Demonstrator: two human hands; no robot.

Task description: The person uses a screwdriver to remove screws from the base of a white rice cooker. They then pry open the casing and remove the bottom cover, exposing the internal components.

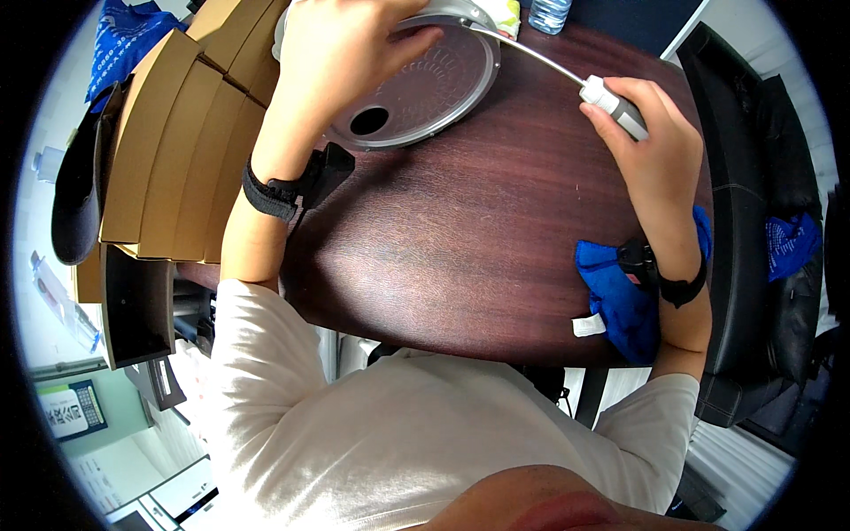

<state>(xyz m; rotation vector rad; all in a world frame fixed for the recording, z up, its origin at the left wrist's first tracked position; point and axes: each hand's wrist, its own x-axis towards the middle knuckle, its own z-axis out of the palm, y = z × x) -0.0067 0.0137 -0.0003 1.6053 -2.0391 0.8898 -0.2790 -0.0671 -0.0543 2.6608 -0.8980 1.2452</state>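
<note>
My left hand (345,44) is over a round grey container with a see-through lid (443,97), its thumb stretched out and its fingertips cut off by the upper edge. The lid has a pale rim and a dark oval hole on its near side. In my right hand (655,133) is a small white-and-grey handle (615,108), pinched between thumb and fingers. A thin pale line (531,53) runs from this handle to the lid's rim; whether it is a cord or a rod I cannot tell. Black straps circle both my wrists.
Brown cardboard boxes (168,142) are stacked at the left. A blue cloth item with a white tag (624,305) lies by the table's (443,239) near right corner. A clear bottle (549,13) stands at the far side. Beyond the right edge is a black couch (735,221).
</note>
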